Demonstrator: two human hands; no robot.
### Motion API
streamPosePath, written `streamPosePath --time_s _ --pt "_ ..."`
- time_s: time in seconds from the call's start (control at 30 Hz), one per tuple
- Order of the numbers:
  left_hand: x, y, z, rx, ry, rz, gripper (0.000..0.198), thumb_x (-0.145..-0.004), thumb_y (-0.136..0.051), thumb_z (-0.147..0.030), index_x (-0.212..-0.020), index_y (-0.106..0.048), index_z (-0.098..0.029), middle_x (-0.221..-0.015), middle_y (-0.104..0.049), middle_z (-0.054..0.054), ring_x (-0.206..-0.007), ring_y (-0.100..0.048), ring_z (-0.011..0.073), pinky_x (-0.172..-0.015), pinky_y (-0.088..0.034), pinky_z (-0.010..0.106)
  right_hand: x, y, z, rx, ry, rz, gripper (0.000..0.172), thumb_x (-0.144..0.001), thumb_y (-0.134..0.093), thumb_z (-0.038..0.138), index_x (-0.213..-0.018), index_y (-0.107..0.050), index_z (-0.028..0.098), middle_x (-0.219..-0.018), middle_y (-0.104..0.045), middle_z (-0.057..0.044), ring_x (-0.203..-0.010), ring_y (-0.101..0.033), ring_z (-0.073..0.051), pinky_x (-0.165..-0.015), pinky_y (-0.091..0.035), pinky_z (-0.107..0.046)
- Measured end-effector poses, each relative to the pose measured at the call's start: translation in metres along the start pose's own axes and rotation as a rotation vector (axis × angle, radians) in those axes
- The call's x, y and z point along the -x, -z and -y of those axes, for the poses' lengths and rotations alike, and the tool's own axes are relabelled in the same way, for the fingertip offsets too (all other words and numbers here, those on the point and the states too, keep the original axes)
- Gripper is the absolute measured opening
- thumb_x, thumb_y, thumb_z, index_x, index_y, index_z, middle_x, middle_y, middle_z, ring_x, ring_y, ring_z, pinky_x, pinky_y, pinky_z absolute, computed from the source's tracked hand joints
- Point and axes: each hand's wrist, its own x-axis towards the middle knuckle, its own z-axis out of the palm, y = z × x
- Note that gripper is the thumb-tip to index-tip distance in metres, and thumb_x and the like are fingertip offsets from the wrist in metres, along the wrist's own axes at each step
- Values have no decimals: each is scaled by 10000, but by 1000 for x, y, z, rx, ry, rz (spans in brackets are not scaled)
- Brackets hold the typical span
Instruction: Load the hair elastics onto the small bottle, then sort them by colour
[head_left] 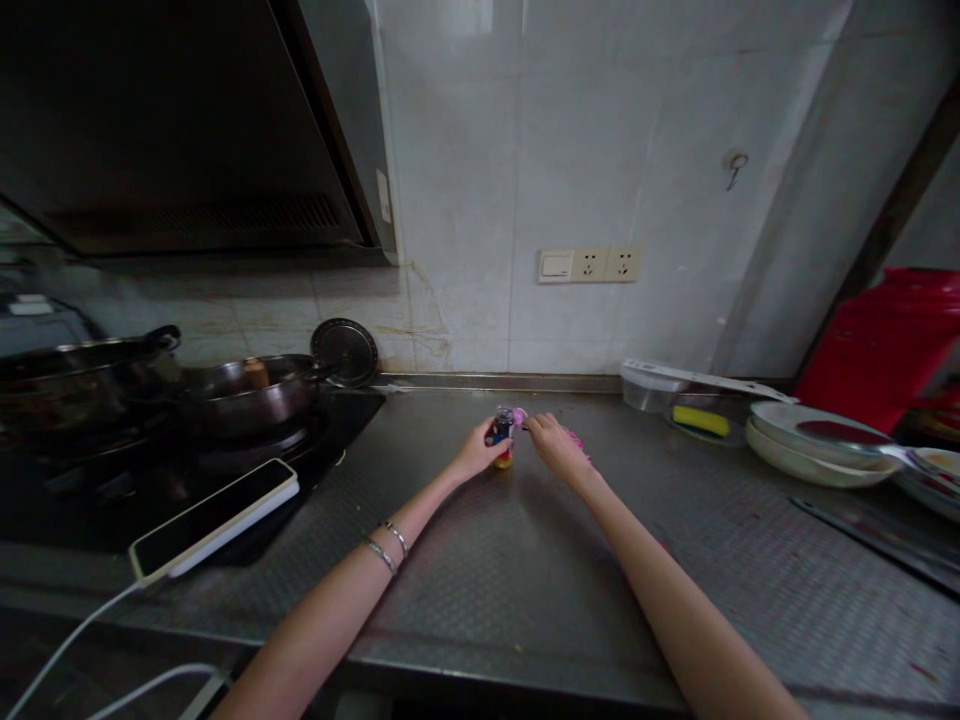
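Note:
Above the middle of the metal counter (480, 560), my left hand (477, 452) is closed around a small upright bottle (503, 440). The bottle has a dark top, a coloured middle and a yellow-red base. My right hand (556, 448) sits just to its right, fingers bent and pinched together beside the bottle's top. A small pink piece (519, 416) shows between the bottle and the right fingertips; its kind is unclear. More pink material (576, 438) appears behind the right hand, mostly hidden by it.
On the left are a stove with a pan (247, 395), a pot (82, 385) and a phone (214, 515) on a white cable. On the right stand stacked bowls (810, 455), a yellow sponge (700, 421), a clear container (651, 385), a knife-like blade (885, 540) and a red container (881, 350).

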Motion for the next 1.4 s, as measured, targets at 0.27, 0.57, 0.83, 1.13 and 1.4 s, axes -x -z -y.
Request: streamPosePath --time_s 0.27,0.57,0.83,1.13,1.4 --pt "-1 -1 5 -3 8 2 345 -707 -620 -259 -1012 -556 -110 -919 -625 70 -764 -568 138 -714 -460 253 -8 -3 -2 -368 -98 -312 227 -842 -390 165 -982 -568 149 -917 -614 -97 -883 -534 -187 -793 -413 -292" --pt "-2 -1 11 -1 -17 12 365 -721 -602 -272 -1049 -543 -125 -928 -619 64 -805 -560 151 -671 -442 235 -24 25 11 -608 -171 -575 196 -803 -456 206 -927 -602 166 -890 -641 -69 -812 -579 -168 -737 -456 -287" --pt "-3 -2 15 10 -33 12 361 -725 -587 -249 -1061 -530 -130 -933 -613 56 -811 -558 148 -659 -433 227 -35 27 24 -535 -50 -471 209 -800 -442 148 -927 -607 168 -873 -641 -69 -826 -558 -171 -747 -444 -293" --pt "-2 -1 9 5 -5 15 357 -723 -596 -248 -1050 -533 -121 -937 -614 63 -822 -559 153 -677 -443 236 -39 19 19 -594 -109 -491 240 -807 -431 180 -966 -610 176 -932 -645 -69 -852 -567 -166 -766 -438 -285" --pt "2 2 -4 -20 4 -1 324 -711 -610 -254 -995 -563 -105 -901 -624 71 -765 -564 146 -700 -459 261 -10 -15 -43 -202 -305 -167 351 -756 -397 110 -1029 -617 126 -1084 -598 -110 -1000 -463 -226 -867 -342 -359"
